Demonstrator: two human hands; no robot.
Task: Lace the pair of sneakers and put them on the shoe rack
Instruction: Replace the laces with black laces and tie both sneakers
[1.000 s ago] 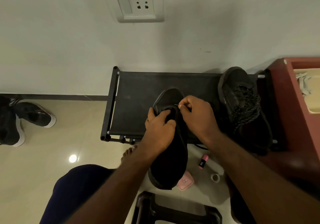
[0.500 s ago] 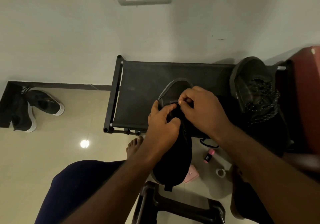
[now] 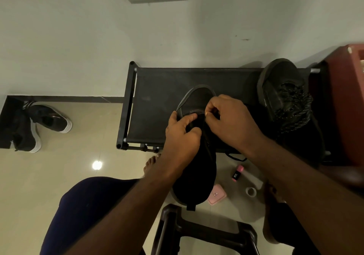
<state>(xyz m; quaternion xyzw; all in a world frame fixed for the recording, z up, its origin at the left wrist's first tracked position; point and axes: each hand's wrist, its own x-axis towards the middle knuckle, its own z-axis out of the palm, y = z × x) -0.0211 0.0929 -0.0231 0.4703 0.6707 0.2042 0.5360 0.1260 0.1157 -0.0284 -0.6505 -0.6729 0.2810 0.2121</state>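
Left hand (image 3: pixel 181 134) is seen reaching forward from a bare forearm, palm down, with its fingers curled round the upper of the black sneaker (image 3: pixel 195 174) near the tongue, the thumb laid along the shoe's left side. Right hand (image 3: pixel 232 120) is brought in from the other side, wrist slightly raised, its thumb and forefinger pinched together on a dark lace (image 3: pixel 205 136) at the front eyelets; the lace end itself is hardly made out against the shoe. The two hands are held just beside each other, knuckles nearly touching.

The black sneaker is held lengthwise, toe pointed at the wall and lying over the top shelf of the shoe rack (image 3: pixel 157 101), heel hanging over the floor toward the person; whether the toe touches the shelf cannot be told. A second sneaker (image 3: pixel 285 95), laced, is set on the right end of the rack, next to a red cabinet (image 3: pixel 342 107). A pink tube (image 3: pixel 237 173), a pink case (image 3: pixel 216 194) and a tape roll (image 3: pixel 251 191) are scattered on the floor below
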